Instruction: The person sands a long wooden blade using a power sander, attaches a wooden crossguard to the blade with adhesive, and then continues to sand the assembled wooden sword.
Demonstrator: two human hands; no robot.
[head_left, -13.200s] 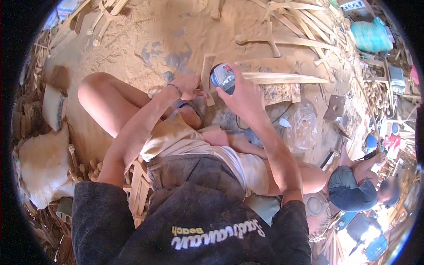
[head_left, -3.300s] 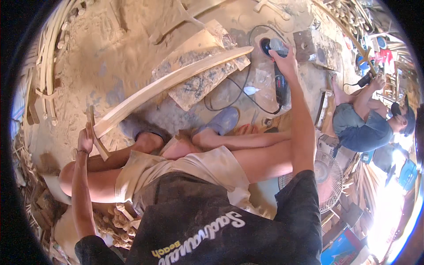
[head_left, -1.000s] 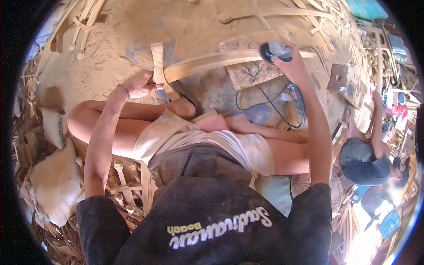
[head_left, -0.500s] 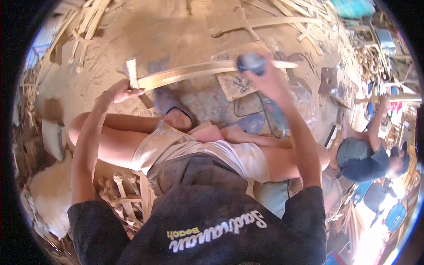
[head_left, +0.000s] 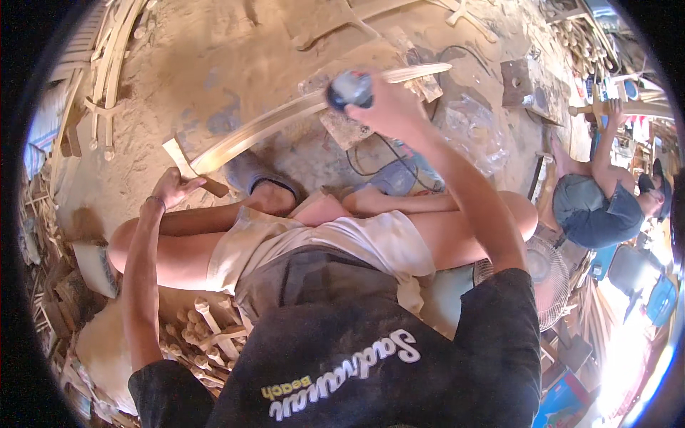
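Note:
A pale wooden sword [head_left: 246,143] slants across in front of my legs, its tip pointing to the upper right. My left hand [head_left: 173,189] is closed round its handle end, just below the crossguard [head_left: 178,158]. On the upper part of the blade, my right hand [head_left: 389,103] grips a rounded grey-and-black tool [head_left: 349,90], blurred by motion. The tool covers that stretch of the blade, and its underside is hidden.
Wooden swords [head_left: 107,93] lie on the sandy ground at the far left, with more at the far edge. A dark cord [head_left: 389,146] curls near my feet. Wooden hilts [head_left: 214,328] are piled beside my left thigh. A fan [head_left: 546,274] and another person [head_left: 592,203] are at right.
My right hand has moved left with the tool along the blade. The sword's handle end has come lower and nearer in my left hand, so the blade slants more steeply. The view has shifted too.

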